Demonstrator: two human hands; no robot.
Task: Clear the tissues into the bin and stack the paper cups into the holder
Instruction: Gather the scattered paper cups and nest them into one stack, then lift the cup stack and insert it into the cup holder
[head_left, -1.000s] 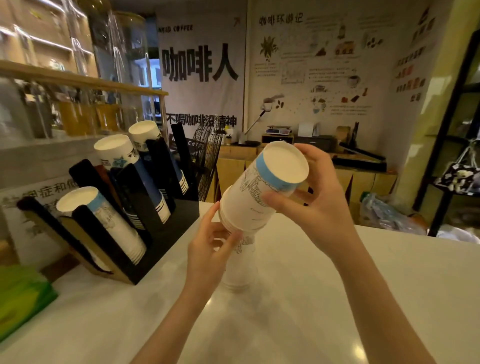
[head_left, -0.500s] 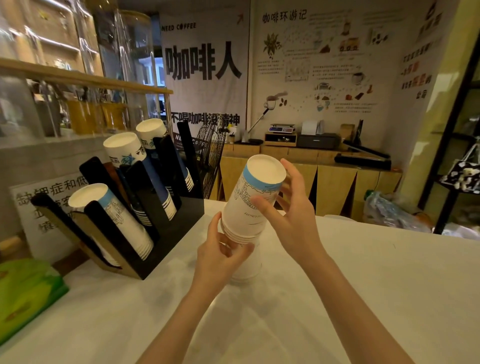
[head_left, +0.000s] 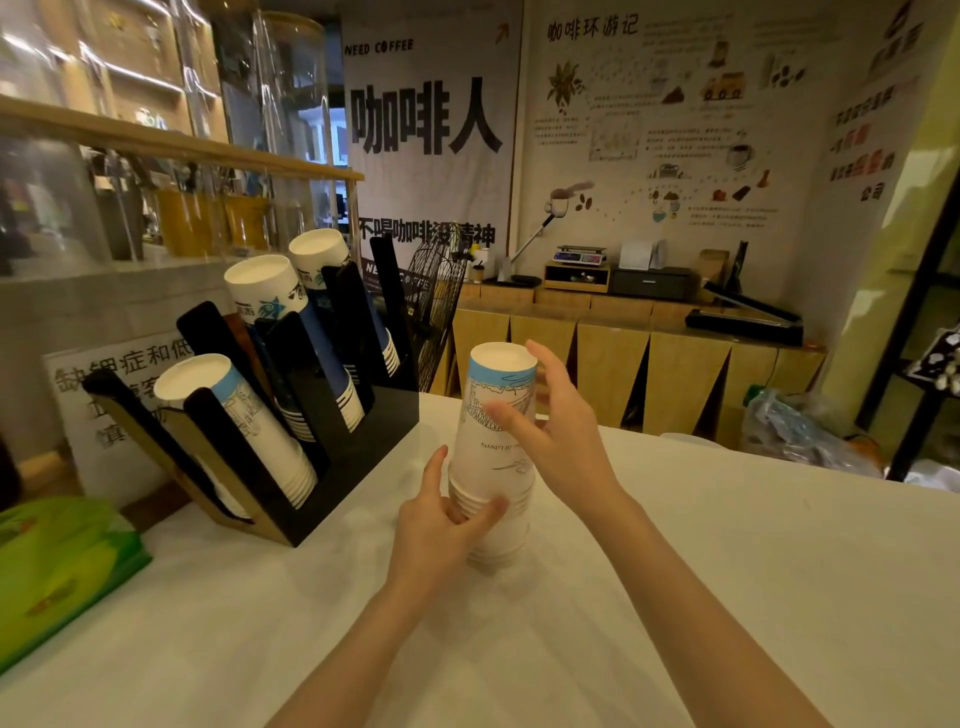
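You're standing a stack of upside-down paper cups on the white counter, just beside the black cup holder, and this is where it could get messy. Your left hand is pinching the rims partway down the stack, thumb and fingers closed on it, while your right hand is sitting loosely around the top cup with the fingers spread fairly wide, more steadying than gripping.

The risk I'm seeing: the lower cups below your left hand are only hanging on by friction, so if you're lifting from there they could be sliding off and rolling across the counter. The top cup also looks like it's sitting a bit crooked, so it could be jamming or toppling if you're pushing down unevenly.

The holder's slots are already looking pretty full, especially the nearest one with the matching cups, so you're possibly forcing the stack in at a bad angle and knocking the holder back.

No tissues or bin visible from here.
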